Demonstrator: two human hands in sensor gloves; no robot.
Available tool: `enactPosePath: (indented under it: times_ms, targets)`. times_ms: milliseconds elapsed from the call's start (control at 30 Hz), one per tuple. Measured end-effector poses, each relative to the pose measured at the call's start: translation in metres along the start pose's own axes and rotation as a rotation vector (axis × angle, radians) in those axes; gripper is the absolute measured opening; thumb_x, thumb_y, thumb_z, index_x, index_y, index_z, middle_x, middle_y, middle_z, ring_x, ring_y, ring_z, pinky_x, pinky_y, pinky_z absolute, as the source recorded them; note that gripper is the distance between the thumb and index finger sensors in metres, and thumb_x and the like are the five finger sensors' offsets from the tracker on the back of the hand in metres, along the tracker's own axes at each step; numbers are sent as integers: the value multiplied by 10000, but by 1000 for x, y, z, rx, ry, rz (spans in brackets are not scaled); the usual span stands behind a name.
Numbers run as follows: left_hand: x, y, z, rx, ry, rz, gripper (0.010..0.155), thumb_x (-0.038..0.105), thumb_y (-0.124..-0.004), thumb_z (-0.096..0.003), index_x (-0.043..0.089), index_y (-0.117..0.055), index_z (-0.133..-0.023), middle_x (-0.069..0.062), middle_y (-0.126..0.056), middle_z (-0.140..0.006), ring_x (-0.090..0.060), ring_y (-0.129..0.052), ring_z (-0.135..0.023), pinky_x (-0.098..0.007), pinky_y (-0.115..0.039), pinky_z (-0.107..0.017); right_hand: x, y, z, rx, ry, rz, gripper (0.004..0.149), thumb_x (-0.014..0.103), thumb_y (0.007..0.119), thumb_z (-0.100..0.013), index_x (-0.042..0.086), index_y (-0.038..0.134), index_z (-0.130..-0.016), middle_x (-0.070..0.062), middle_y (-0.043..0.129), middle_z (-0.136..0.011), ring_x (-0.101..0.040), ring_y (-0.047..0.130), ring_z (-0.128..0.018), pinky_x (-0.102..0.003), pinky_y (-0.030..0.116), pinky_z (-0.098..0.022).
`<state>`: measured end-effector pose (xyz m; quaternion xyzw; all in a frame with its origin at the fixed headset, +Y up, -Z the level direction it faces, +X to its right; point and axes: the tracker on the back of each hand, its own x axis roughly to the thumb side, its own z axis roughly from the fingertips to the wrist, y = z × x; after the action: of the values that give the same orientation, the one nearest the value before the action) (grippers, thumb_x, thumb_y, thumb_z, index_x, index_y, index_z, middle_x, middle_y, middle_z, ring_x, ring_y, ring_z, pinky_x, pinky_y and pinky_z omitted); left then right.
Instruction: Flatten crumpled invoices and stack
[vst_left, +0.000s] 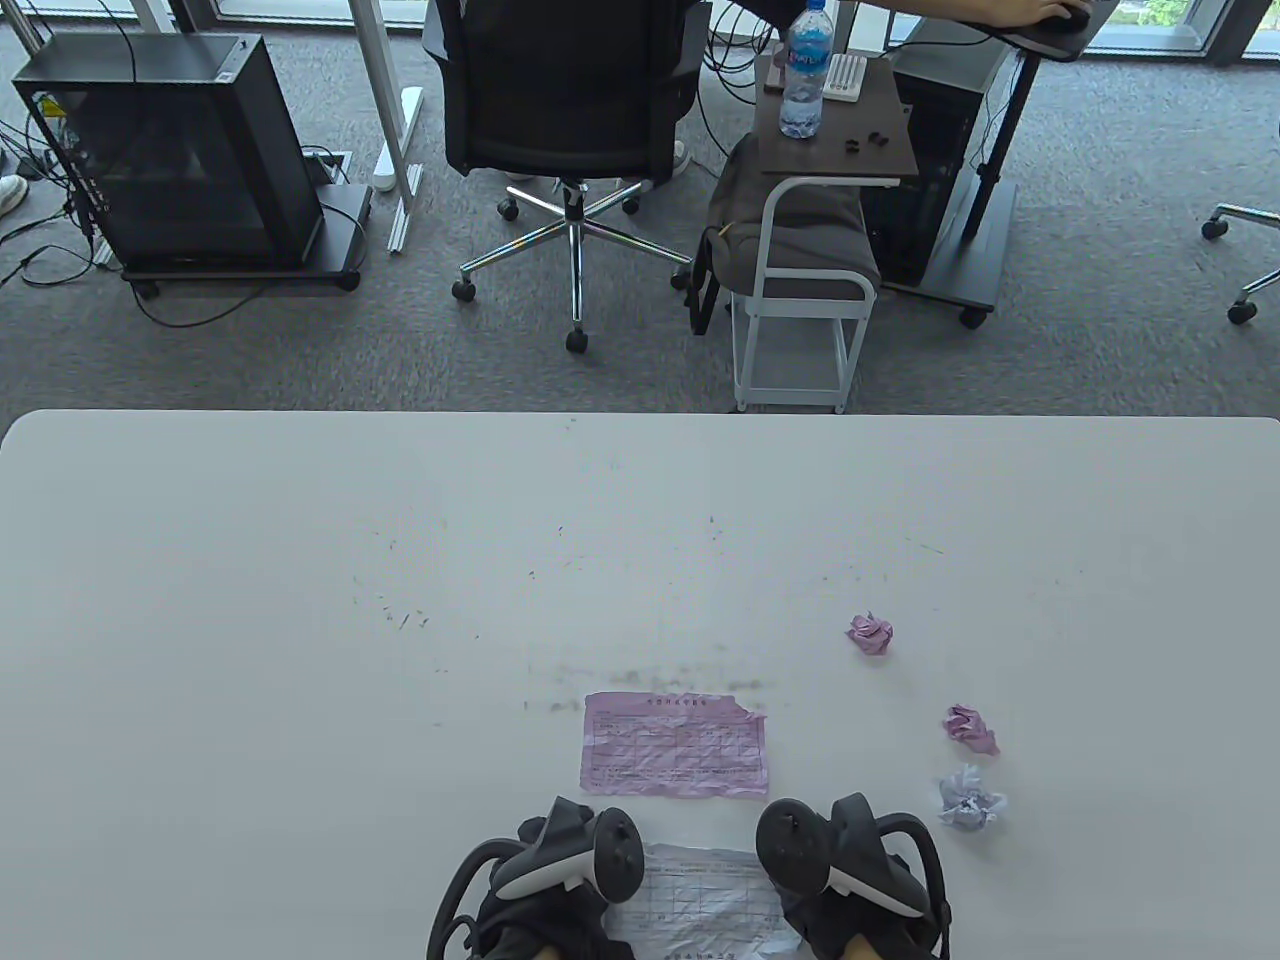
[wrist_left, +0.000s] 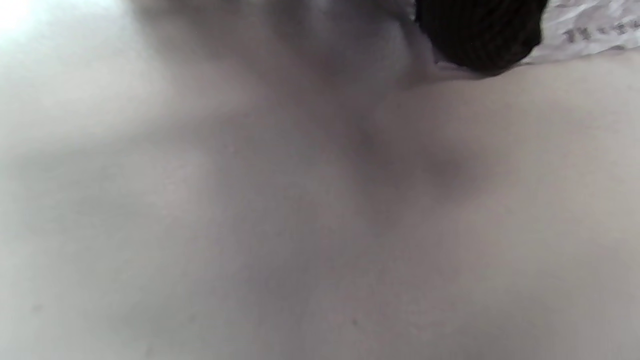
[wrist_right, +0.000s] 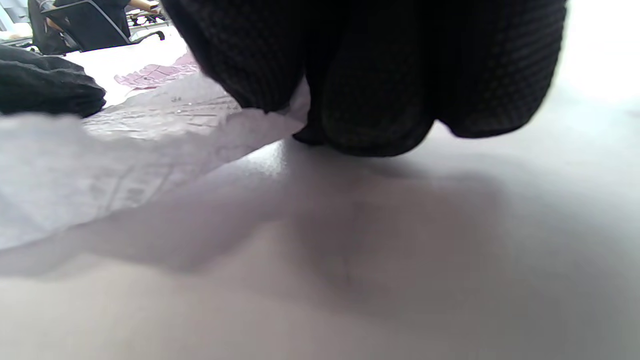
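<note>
Both my hands sit on a white invoice at the near edge of the table.

My left hand (vst_left: 545, 900) rests on the left end of the white invoice (vst_left: 700, 895) and my right hand (vst_left: 850, 890) on its right end; in the right wrist view my gloved fingers (wrist_right: 370, 100) come down onto the paper's edge, but I cannot tell whether either hand pinches it or only presses. The sheet is wrinkled and partly lifted off the table (vst_left: 300, 600). Just beyond it lies a flattened pink invoice (vst_left: 675, 745). To the right, well apart, lie three crumpled balls: a far pink ball (vst_left: 870, 633), a nearer pink ball (vst_left: 970, 728) and a pale ball (vst_left: 968, 800).
</note>
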<state>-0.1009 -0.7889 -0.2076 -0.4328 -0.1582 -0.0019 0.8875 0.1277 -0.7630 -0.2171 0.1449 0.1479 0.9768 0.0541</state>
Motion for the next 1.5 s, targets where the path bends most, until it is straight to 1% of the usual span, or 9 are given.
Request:
enactPosePath:
  times_ms: [133, 300, 400, 500, 633, 700, 933, 1167, 1500]
  targets:
    - [-4, -2, -1, -8, -21, 46, 900, 513, -739, -524, 304, -38, -1050, -117, 173, -1011, -565, 104, -918, -703, -225, -653, -3, -3, 2, 1, 62, 61, 461, 215, 829, -493, 126, 698, -926, -148, 909, -737, -269, 965, -504, -487, 864, -407]
    - [-4, -1, -2, -21, -24, 59, 899, 505, -736, -531, 304, -25, -1043, -116, 187, -998, -565, 127, -905, -708, -205, -645, -4, -17, 11, -177, 78, 71, 536, 335, 794, -519, 118, 605, -972, -215, 782, -860, -339, 895, -620, -514, 845, -433]
    - [-4, -1, -2, -23, -26, 67, 898, 500, -740, -534, 301, -28, -1045, -119, 186, -997, -567, 129, -902, -710, -202, -642, 18, -17, 13, -164, -188, -44, 498, 393, 775, -523, 154, 660, -945, -242, 662, -964, -401, 808, -743, -522, 825, -464]
    - [-5, -1, -2, -24, -28, 67, 899, 500, -740, -536, 300, -27, -1046, -119, 188, -997, -568, 131, -900, -711, -201, -641, 52, -6, 13, -24, -483, -114, 472, 408, 758, -535, 181, 669, -939, -221, 598, -1029, -427, 729, -829, -558, 775, -528]
    - [-5, -1, -1, -29, -28, 69, 900, 499, -738, -540, 297, -22, -1045, -121, 192, -994, -570, 134, -897, -713, -198, -640, 82, 11, 18, 123, -626, -53, 410, 382, 755, -537, 179, 719, -892, -179, 607, -1036, -409, 707, -860, -576, 743, -559]
    - [-4, -1, -1, -31, -28, 74, 900, 496, -740, -541, 295, -21, -1045, -121, 193, -993, -572, 137, -895, -714, -194, -639, 89, 18, 18, 167, -650, 35, 475, 408, 747, -539, 196, 656, -954, -180, 565, -1061, -416, 677, -885, -577, 731, -572]
    - [-4, 0, -1, -43, -26, 74, 903, 491, -739, -543, 292, -13, -1041, -121, 200, -987, -572, 143, -891, -715, -191, -638, 89, 20, 11, 319, -560, 90, 488, 451, 723, -556, 214, 644, -974, -109, 563, -1048, -360, 595, -885, -572, 670, -581]
    - [-3, 1, -1, -44, -24, 74, 902, 493, -739, -542, 294, -14, -1041, -121, 200, -987, -571, 142, -892, -715, -192, -640, 65, 12, 3, 407, -360, 35, 362, 488, 717, -566, 228, 815, -797, -73, 809, -834, -320, 797, -710, -590, 749, -508]
    - [-3, 0, -1, -37, -26, 77, 901, 491, -740, -541, 294, -18, -1043, -121, 196, -991, -572, 140, -893, -716, -193, -639, 26, 11, -1, 499, -122, -5, 349, 504, 714, -568, 217, 886, -670, -72, 902, -673, -304, 886, -583, -590, 773, -475]
